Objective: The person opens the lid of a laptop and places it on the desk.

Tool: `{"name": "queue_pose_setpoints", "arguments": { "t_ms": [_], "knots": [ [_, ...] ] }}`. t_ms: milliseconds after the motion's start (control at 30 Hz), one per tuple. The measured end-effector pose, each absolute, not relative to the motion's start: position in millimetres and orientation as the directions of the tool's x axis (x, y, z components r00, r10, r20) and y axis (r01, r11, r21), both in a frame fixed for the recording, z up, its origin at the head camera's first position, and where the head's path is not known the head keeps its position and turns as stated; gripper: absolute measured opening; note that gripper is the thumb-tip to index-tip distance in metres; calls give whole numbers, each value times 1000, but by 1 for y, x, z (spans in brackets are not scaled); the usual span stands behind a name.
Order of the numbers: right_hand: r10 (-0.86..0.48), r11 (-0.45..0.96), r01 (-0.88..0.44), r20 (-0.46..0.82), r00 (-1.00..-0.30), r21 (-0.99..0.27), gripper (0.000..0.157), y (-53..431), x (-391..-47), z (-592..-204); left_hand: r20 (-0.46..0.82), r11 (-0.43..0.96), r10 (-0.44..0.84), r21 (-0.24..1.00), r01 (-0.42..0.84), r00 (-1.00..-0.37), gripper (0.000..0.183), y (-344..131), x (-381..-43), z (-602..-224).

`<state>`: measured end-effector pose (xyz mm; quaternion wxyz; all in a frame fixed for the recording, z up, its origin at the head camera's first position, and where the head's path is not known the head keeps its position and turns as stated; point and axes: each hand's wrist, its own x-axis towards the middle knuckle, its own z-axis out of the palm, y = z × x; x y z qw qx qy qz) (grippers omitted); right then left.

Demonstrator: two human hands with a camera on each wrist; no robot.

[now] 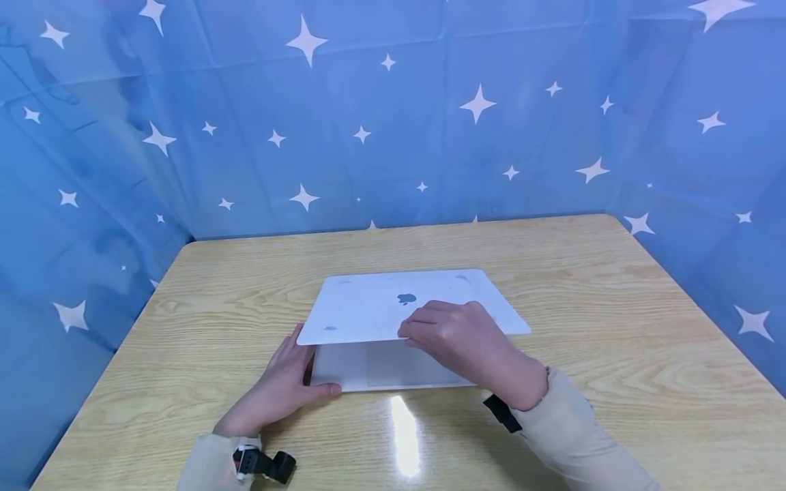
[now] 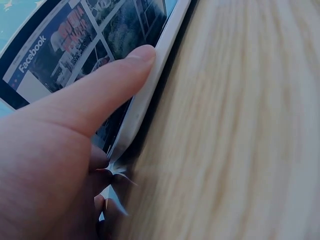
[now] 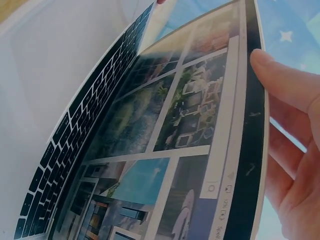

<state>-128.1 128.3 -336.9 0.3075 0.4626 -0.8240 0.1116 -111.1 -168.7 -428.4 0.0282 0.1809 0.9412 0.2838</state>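
A silver laptop stands partly open on the table, its lid (image 1: 362, 307) tilted low over the base (image 1: 393, 368). My right hand (image 1: 460, 337) pinches the lid's front edge between thumb and fingers, right of the apple logo. With my left hand (image 1: 279, 385) I hold the base at its left front corner; in the left wrist view the thumb (image 2: 115, 82) presses along the front edge, and the other fingers are partly hidden below. In the right wrist view the lit screen (image 3: 185, 115) shows a page of pictures, facing a black keyboard (image 3: 75, 125).
The wooden table (image 1: 614, 327) extends around the laptop on all sides. Behind it and along both sides hangs a blue cloth (image 1: 417, 157) with white stars. Black straps with small devices (image 1: 264, 464) circle both wrists.
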Motion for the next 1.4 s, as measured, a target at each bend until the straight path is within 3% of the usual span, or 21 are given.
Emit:
{"name": "queue_pose_setpoints", "arguments": {
  "t_ms": [167, 333, 633, 967, 1300, 1400],
  "knots": [
    [-665, 559, -822, 652, -364, 112, 12, 127, -130, -336, 68, 770, 356, 543, 334, -932, 106, -169, -112, -429],
    [-629, 602, -794, 667, -400, 90, 5, 127, -129, -333, 92, 760, 354, 551, 344, -931, 108, -169, -112, -430],
    [-577, 636, -769, 701, -419, 63, 6, 125, -129, -332, 47, 789, 343, 528, 315, -938, 110, -169, -112, -428],
    [-482, 642, -760, 824, -299, 100, 16, 119, -135, -336, -6, 821, 319, 501, 273, -948, 108, -168, -111, -426],
    [-417, 679, -722, 880, -229, 134, 4, 115, -140, -336, 4, 809, 316, 522, 272, -949, 108, -169, -110, -426],
    [-400, 692, -707, 893, -208, 145, 13, 114, -142, -334, -7, 808, 316, 526, 265, -949, 108, -169, -111, -427]
  ]
}}
